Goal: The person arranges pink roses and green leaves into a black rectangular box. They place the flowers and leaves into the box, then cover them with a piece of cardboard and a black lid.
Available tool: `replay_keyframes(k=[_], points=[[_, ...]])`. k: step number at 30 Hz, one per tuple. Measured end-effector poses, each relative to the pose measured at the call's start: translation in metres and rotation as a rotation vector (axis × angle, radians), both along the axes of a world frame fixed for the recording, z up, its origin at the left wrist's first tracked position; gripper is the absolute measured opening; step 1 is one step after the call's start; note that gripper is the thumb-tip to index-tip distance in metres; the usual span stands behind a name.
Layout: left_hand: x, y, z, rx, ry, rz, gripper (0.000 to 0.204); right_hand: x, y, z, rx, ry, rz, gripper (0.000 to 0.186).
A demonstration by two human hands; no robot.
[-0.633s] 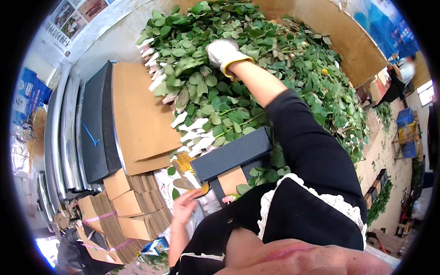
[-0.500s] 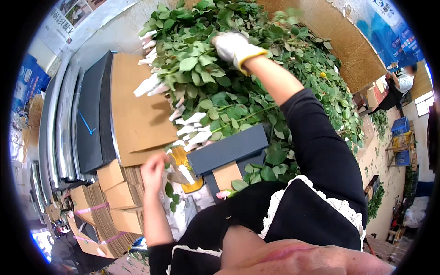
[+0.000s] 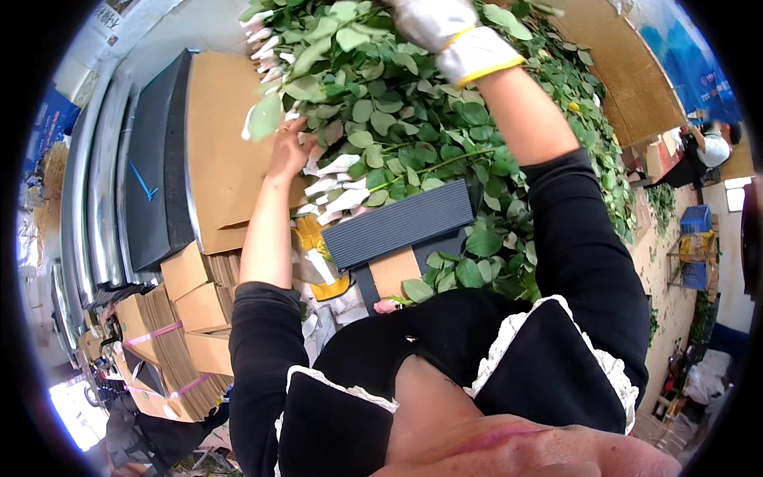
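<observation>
Leafy green rose stems (image 3: 381,103) lie in a thick pile, their heads in white sleeves (image 3: 346,199) toward the left. My right hand (image 3: 441,32), in a white glove with a yellow cuff edge, is over the far part of the pile. It seems closed round leafy stems raised toward me, though the frame's top edge cuts off its fingertips. Bare, my left hand (image 3: 292,149) reaches to the sleeved heads at the pile's left side. Its fingers are slightly bent and apart, near a large pale leaf (image 3: 266,117), with nothing visibly held.
A dark ridged block (image 3: 401,224) lies in front of the pile, with a pink rose (image 3: 386,306) below it. Yellow-and-grey gloves (image 3: 330,286) lie beside it. Cardboard sheets (image 3: 230,151) and flattened boxes (image 3: 171,342) stand left. Another person (image 3: 707,151) is far right.
My left hand has moved up from beside the dark block to the sleeved heads. My right hand has come closer and farther up, with leafy stems rising beside it.
</observation>
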State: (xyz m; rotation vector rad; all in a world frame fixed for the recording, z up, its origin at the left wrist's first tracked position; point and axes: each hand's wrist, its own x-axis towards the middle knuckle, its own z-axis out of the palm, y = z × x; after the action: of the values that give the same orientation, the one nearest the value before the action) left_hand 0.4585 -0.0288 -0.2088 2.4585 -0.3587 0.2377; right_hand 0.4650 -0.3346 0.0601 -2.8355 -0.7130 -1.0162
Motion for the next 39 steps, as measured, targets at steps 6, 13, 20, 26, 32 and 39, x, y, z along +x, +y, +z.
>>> replay_keyframes(k=[6,13,20,26,32,39], points=[[0.023,0.005,-0.025,0.017,0.134,0.084,0.07,-0.065,-0.1,-0.045,-0.068,-0.017,-0.005,0.017],[0.051,-0.001,-0.014,0.256,0.393,0.035,0.088,-0.159,-0.101,-0.166,-0.535,0.701,-0.288,0.045],[-0.006,0.001,0.14,0.032,0.351,-0.185,0.047,-0.077,-0.049,-0.084,0.079,0.163,0.049,0.052],[-0.072,-0.034,0.232,-0.381,-0.301,-0.057,0.037,0.02,-0.01,-0.054,0.227,0.384,0.036,0.026],[-0.049,-0.02,0.191,-0.931,-0.305,-0.126,0.042,-0.016,-0.017,0.041,0.061,-0.252,0.023,0.01],[-0.028,0.025,0.035,-0.54,0.162,0.064,0.028,-0.084,-0.042,-0.062,-0.291,0.148,0.02,0.008]])
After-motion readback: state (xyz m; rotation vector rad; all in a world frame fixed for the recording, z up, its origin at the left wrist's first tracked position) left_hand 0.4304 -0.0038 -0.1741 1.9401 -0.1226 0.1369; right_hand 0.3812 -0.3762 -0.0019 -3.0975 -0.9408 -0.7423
